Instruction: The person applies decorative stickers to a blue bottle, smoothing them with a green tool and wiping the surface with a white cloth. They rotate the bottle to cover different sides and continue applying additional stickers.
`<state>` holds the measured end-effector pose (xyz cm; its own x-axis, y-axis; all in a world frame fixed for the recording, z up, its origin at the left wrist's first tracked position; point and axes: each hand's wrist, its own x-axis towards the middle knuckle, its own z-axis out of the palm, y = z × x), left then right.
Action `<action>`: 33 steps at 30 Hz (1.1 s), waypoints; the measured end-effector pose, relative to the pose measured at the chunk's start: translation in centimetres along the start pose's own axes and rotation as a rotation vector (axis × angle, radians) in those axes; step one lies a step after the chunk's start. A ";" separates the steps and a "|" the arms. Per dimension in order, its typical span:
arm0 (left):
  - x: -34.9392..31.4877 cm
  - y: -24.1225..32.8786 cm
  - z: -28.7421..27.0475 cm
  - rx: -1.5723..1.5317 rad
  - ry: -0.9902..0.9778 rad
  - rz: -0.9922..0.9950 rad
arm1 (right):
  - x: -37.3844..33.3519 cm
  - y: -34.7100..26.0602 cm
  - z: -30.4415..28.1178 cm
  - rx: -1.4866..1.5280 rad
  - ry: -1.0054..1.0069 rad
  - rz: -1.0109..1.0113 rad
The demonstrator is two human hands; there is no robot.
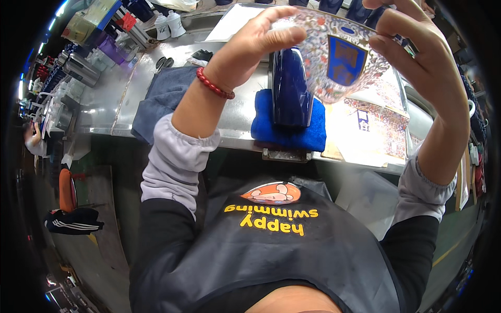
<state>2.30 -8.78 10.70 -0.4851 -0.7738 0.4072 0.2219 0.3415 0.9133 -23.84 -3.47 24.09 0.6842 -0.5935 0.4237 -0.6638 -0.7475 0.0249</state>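
Between my raised hands hangs a thin, limp decal sheet (321, 68), floral-patterned with a blue and gold shield-shaped panel. My left hand (261, 39) pinches its upper left edge between thumb and fingers. On the other side, my right hand (412, 49) grips its upper right edge with bent fingers. Behind and below the sheet, a glossy dark blue vase (290, 91) rests on a folded bright blue towel (263, 122) near the table's front edge. The sheet overlaps part of the vase in view; whether they touch I cannot tell.
Printed decal sheets (383, 128) lie on the steel table (122, 107) at the right. A grey-blue cloth (169, 94) drapes over the front edge at left, with scissors (164, 63) beyond it. White bottles (169, 25) and several dark blue vases (330, 5) stand at the back.
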 end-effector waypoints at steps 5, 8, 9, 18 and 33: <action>-0.7 0.7 0.0 -0.064 -0.004 0.113 | 0.8 1.5 1.5 0.252 -0.069 -0.221; -2.0 -1.1 -0.1 -0.063 0.041 -0.063 | -1.1 3.5 7.3 0.566 -0.072 0.044; -2.2 -2.2 0.0 -0.014 0.097 -0.098 | -1.4 4.4 9.6 0.576 -0.038 0.062; -1.7 -7.2 -1.2 0.027 0.303 -0.297 | -2.3 7.5 18.5 0.723 -0.051 0.362; -1.1 -10.0 -1.5 0.055 0.473 -0.247 | -2.3 7.5 20.8 0.681 0.079 0.462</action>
<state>1.89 -12.14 1.15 -0.0803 -0.9863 0.1443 0.0984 0.1362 0.9858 -24.04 -13.92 4.45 0.3473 -0.8814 0.3201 -0.5274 -0.4659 -0.7105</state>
